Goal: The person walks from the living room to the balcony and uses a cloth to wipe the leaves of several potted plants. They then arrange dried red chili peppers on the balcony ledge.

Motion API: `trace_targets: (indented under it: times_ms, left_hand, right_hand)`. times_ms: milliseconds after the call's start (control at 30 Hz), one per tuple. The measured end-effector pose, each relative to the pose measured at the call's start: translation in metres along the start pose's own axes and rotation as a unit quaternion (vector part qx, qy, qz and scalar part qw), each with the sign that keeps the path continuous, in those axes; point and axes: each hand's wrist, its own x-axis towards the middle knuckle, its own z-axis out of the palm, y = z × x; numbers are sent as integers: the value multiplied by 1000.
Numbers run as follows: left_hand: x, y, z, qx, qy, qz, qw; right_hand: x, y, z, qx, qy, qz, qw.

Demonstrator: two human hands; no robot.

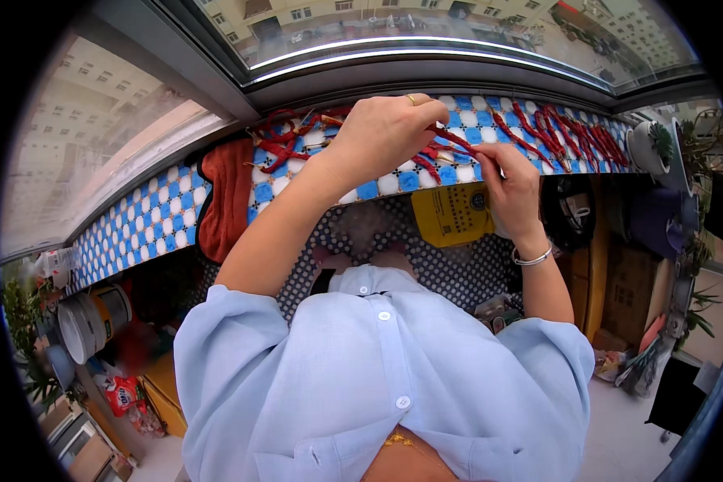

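Observation:
My left hand (391, 128), with a ring on one finger, is over the tiled window ledge, its fingertips closed at one end of a dried red chili pepper (455, 140). At the other end, my right hand (509, 184) pinches the chili between thumb and fingers; a bangle is on that wrist. More red chilies (426, 165) lie on the ledge just below the held one. A tangled heap of chilies (283, 144) is to the left, partly hidden by my left hand and forearm. To the right, several chilies (560, 135) lie side by side in a row.
Blue-and-white mosaic tiles (147, 220) cover the ledge below the window frame (422, 75). A folded rust-coloured cloth (226, 199) drapes over its front edge. A potted succulent (651, 147) stands at the right end. Below the ledge hangs a yellow bag (452, 214) bearing writing; white buckets (90, 322) are at left.

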Motion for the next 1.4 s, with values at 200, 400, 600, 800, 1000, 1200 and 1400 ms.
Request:
trace_targets:
  times_ms: [200,400,600,800,1000,1200,1400]
  left_hand:
    - [68,24,69,101,-89,75,988]
    - [78,13,92,23,-7,30,999]
    - [20,-22,11,12,106,-94,990]
    - [-49,-4,31,82,36,-92,992]
    - [-57,-6,36,106,37,-81,990]
    - [-4,9,57,101,11,-51,993]
    - [32,5,79,131,-45,21,990]
  right_hand:
    - [-40,45,-32,-48,75,116,989]
    - [-32,91,-27,-208,39,71,975]
    - [-16,68,-17,-159,57,-9,986]
    - [24,37,32,-84,-105,-56,989]
    - [21,46,26,-108,-100,-39,988]
    - [5,53,-2,-88,-41,-6,995]
    - [-9,58,-11,-79,-21,11,997]
